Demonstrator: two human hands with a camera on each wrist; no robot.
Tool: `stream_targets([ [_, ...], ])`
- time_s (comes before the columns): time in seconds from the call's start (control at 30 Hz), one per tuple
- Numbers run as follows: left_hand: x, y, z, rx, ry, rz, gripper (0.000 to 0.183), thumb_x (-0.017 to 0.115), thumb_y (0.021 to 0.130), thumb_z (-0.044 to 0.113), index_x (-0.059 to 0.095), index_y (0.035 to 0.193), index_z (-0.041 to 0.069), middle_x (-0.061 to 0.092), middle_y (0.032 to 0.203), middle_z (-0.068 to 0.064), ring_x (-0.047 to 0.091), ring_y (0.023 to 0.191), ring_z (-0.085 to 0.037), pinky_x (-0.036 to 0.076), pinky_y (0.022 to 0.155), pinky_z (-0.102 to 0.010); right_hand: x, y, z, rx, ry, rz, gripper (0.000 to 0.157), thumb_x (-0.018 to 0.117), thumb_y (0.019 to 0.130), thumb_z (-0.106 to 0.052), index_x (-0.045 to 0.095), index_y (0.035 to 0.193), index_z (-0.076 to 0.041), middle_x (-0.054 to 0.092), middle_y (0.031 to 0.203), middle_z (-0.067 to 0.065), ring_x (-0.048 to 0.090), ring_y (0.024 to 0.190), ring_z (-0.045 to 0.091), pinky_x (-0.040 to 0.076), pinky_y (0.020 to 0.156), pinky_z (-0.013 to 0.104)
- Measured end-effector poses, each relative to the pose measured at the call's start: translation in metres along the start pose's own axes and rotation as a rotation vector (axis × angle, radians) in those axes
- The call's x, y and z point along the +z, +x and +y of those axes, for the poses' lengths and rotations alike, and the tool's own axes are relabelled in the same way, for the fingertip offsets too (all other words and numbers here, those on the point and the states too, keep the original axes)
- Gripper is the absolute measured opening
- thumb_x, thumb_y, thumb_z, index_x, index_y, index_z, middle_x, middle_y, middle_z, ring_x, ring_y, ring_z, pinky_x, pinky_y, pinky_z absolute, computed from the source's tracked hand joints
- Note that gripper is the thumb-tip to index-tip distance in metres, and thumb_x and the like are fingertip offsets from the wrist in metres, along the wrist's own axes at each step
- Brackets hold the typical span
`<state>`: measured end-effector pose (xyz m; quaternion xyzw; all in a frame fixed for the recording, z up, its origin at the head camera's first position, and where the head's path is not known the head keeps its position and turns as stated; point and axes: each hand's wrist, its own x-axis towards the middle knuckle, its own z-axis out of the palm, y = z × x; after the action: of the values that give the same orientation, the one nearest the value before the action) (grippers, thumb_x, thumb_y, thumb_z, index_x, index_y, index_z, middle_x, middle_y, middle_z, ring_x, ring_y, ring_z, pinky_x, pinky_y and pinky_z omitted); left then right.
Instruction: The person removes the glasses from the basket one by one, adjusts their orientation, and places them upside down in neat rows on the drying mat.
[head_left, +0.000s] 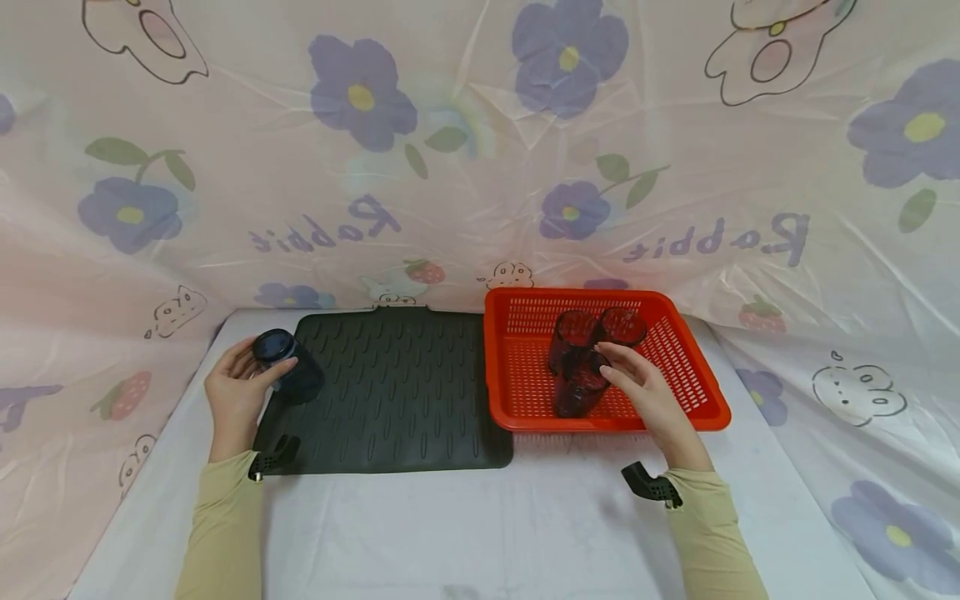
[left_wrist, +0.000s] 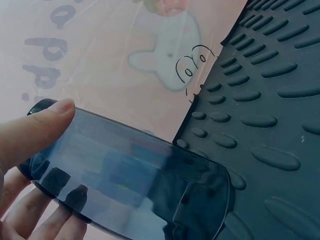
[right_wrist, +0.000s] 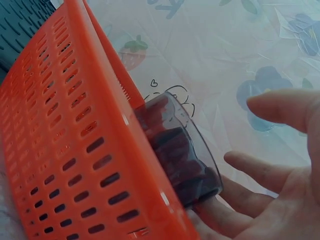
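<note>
My left hand (head_left: 234, 392) grips a dark blue drinking glass (head_left: 300, 379) by one end, thumb on one side and fingers on the other. The glass's other end is down at the left edge of a dark ribbed drying mat (head_left: 397, 392); in the left wrist view the see-through glass (left_wrist: 135, 170) overlaps that edge. My right hand (head_left: 643, 396) is at the rim of the front dark glass (head_left: 579, 387) in the red basket. In the right wrist view, the thumb stands apart from this glass (right_wrist: 182, 150), while relaxed fingers lie beside and partly behind its rim.
The red perforated plastic basket (head_left: 517, 423) stands against the mat's right side. Two more dark glasses, one left (head_left: 573, 325) and one right (head_left: 624, 325), stand behind the front one. A white cloth (head_left: 420, 533) covers the table, with a printed curtain (head_left: 465, 183) behind.
</note>
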<state>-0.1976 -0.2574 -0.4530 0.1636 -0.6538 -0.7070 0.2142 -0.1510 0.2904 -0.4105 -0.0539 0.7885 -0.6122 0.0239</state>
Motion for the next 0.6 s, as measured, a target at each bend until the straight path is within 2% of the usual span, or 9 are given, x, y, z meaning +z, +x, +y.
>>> stream_targets([
  [0.13,0.0010,-0.0019,0.0028,0.001,-0.009,0.001,0.071,0.084,0.063,-0.011,0.060,0.127,0.005,0.062,0.121,-0.009,0.059,0.107,-0.016,0.049,0.081,-0.014,0.0007,0.0011,0.0011,0.011,-0.003,0.003,0.053,0.058,0.097,-0.029,0.042,0.143,-0.007,0.040,0.146,0.011,0.028,0.138,0.028,0.021,0.111,0.054],
  [0.23,0.0011,-0.0024,0.0023,-0.013,0.003,-0.001,0.070,0.083,0.065,-0.011,0.060,0.129,0.006,0.061,0.124,-0.010,0.058,0.111,-0.017,0.048,0.083,-0.014,0.0009,0.0017,0.0013,0.014,-0.015,0.002,0.055,0.060,0.096,-0.030,0.041,0.143,-0.008,0.040,0.146,0.010,0.029,0.138,0.031,0.024,0.110,0.054],
  [0.43,-0.0032,-0.0006,-0.0013,-0.053,0.076,-0.030,0.067,0.083,0.073,0.002,0.057,0.133,0.016,0.055,0.134,-0.006,0.052,0.121,-0.018,0.044,0.094,-0.017,0.0016,0.0027,0.0022,0.001,-0.059,-0.010,0.061,0.066,0.093,-0.026,0.039,0.144,-0.007,0.038,0.147,0.010,0.030,0.136,0.035,0.029,0.107,0.055],
  [0.53,-0.0058,-0.0004,-0.0021,-0.069,0.081,-0.047,0.067,0.082,0.075,0.006,0.056,0.135,0.019,0.053,0.136,-0.005,0.050,0.123,-0.018,0.043,0.095,-0.017,0.0023,0.0034,0.0038,-0.008,-0.067,-0.024,0.066,0.070,0.090,-0.023,0.037,0.144,-0.006,0.036,0.147,0.012,0.032,0.135,0.036,0.035,0.105,0.048],
  [0.6,-0.0070,-0.0013,-0.0012,-0.079,0.075,-0.062,0.067,0.081,0.076,0.008,0.055,0.136,0.018,0.051,0.138,-0.006,0.049,0.125,-0.019,0.042,0.095,-0.016,0.0030,0.0035,0.0049,-0.012,-0.069,-0.032,0.069,0.072,0.088,-0.021,0.036,0.145,-0.006,0.035,0.147,0.014,0.033,0.135,0.037,0.041,0.102,0.037],
])
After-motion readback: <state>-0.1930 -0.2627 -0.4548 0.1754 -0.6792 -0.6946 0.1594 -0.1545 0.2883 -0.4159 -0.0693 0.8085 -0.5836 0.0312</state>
